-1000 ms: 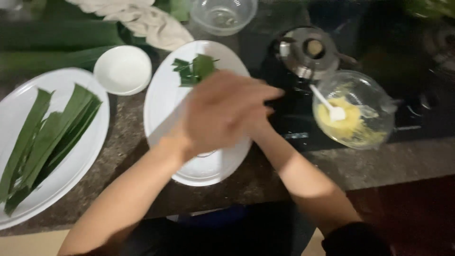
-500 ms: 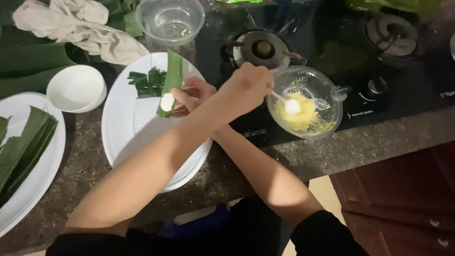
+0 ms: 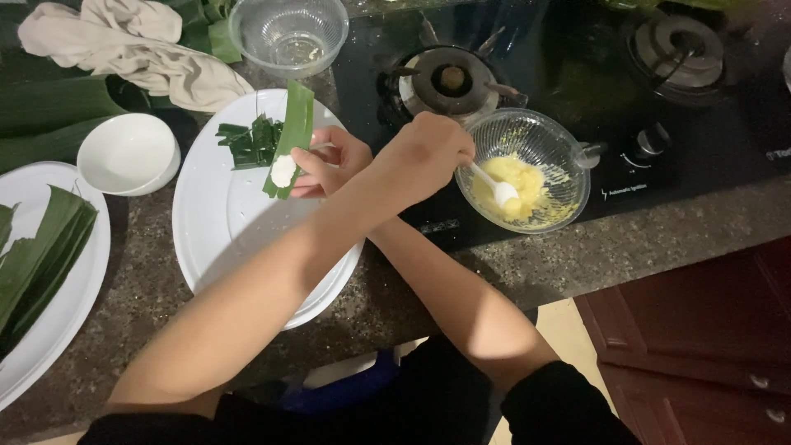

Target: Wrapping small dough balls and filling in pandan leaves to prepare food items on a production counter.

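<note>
Over the white plate (image 3: 239, 239), the arms cross: the left hand (image 3: 424, 156) reaches to 3 o'clock, the right hand (image 3: 329, 161) to 9 o'clock. The right hand's fingers are pinched on a green leaf strip (image 3: 292, 132), which carries a white dollop (image 3: 283, 170) at its lower end and points toward 12 o'clock above the plate. The left hand is closed on the handle of a white spoon (image 3: 498, 189), whose bowl sits in the yellow paste (image 3: 519, 185) inside a glass bowl (image 3: 568, 148) standing on the black stove (image 3: 577, 74). Cut leaf pieces (image 3: 251, 140) lie on the plate at 11 o'clock of the strip, just beside it. At 9 o'clock of the plate stands a small white bowl (image 3: 128, 152); farther that way a second plate (image 3: 62, 321) holds long leaves (image 3: 37, 264). An empty glass bowl (image 3: 288, 33) stands at 12 o'clock, a crumpled cloth (image 3: 132, 49) at 10 o'clock. A burner (image 3: 449, 78) sits just behind the left hand.
</note>
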